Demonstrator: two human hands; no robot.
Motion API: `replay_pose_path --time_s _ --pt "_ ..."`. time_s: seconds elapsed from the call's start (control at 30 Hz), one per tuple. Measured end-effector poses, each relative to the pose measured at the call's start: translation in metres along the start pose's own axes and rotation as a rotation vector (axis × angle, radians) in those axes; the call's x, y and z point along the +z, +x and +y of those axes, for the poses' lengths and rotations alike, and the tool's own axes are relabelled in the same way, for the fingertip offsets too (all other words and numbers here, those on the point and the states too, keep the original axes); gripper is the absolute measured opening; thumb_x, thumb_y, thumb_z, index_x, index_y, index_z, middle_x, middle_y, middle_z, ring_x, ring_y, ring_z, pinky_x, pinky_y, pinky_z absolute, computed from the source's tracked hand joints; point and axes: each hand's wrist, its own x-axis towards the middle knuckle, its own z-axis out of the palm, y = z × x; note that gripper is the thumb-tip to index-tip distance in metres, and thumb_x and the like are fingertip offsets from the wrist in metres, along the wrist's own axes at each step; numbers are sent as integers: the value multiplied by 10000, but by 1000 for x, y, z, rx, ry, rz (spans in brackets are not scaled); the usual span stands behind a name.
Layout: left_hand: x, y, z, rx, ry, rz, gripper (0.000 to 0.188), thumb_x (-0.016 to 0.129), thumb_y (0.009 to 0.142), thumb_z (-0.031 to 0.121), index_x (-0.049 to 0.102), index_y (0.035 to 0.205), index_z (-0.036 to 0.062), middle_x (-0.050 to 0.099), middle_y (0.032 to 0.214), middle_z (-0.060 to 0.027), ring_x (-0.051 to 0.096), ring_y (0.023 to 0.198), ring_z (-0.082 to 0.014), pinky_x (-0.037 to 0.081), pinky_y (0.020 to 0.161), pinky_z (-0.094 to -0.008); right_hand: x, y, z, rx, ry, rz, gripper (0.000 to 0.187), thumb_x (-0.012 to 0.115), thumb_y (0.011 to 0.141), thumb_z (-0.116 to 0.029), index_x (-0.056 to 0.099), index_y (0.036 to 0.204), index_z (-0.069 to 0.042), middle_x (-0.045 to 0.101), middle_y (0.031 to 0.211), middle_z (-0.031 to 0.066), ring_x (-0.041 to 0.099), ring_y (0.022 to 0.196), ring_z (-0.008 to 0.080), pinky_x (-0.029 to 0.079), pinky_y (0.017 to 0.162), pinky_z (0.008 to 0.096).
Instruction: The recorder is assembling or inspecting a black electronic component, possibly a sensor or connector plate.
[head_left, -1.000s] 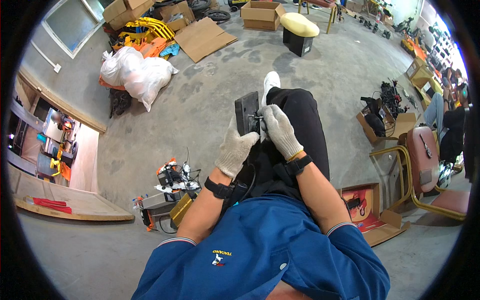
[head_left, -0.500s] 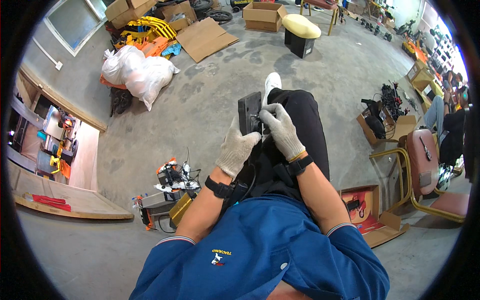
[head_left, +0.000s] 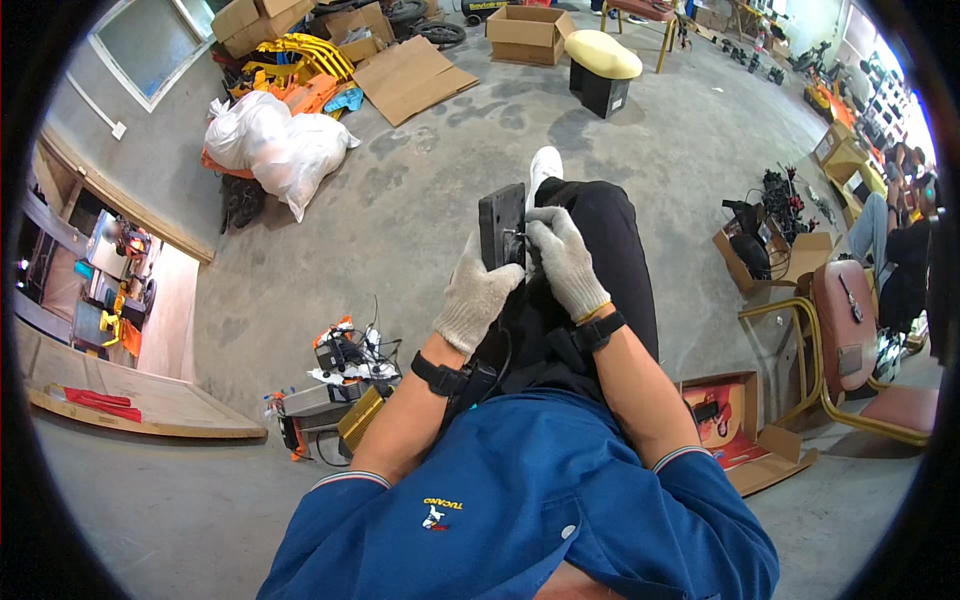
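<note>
A black, flat, box-like device [head_left: 493, 225] stands on edge in front of me, above my lap. My left hand [head_left: 472, 300], in a pale knitted glove, is closed around its lower left side. My right hand [head_left: 565, 262], gloved alike, has thumb and fingers pinched together at the device's right side. Something small and shiny shows by those fingertips, too little to name. Below the device a thin dark cable [head_left: 508, 350] hangs toward my lap; where it joins is hidden.
At my left on the floor lie electronic parts and cables [head_left: 350, 350]. A cardboard box of black parts [head_left: 765, 235] and a pink-padded chair [head_left: 840, 325] stand at right. White bags [head_left: 290, 150] sit far left. A stool with a yellow top [head_left: 603, 52] stands ahead. A person sits far right.
My right fingertips have drawn slightly to the right, and the gap to the device shows a bit more. The left hand keeps its hold with hardly any movement.
</note>
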Motion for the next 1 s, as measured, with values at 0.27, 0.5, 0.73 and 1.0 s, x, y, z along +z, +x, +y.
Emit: replay_pose_path --time_s 0.27,0.5,0.73,1.0 --pt "0 -1 -1 0 -5 16 494 666 817 -5 610 1307 13 686 1066 -32 650 908 -127 560 831 -277 2 -3 -9 2 -88 -1 341 602 1066 -286 660 1225 11 704 919 60 654 797 145 533 744 311" --pt "1 -3 3 -28 17 23 496 677 810 -11 611 1300 30 685 1053 -17 647 897 -117 549 829 -266 -1 2 6 19 -62 -40 348 567 1099 -317 681 1137 9 656 795 23 594 703 123 496 675 311" --pt "-1 0 -6 -17 -39 5 531 661 811 -21 596 1336 24 686 1077 -28 656 927 -123 562 831 -271 -1 3 6 15 -1 -54 288 617 1064 -242 662 1190 13 671 861 36 606 718 111 510 684 303" --pt "-2 -1 -6 -22 -2 10 546 652 811 -32 590 1352 13 694 1107 -44 667 953 -135 572 850 -283 -1 -1 3 -49 -106 -13 338 631 1043 -280 665 1229 1 696 926 58 664 858 148 541 767 312"
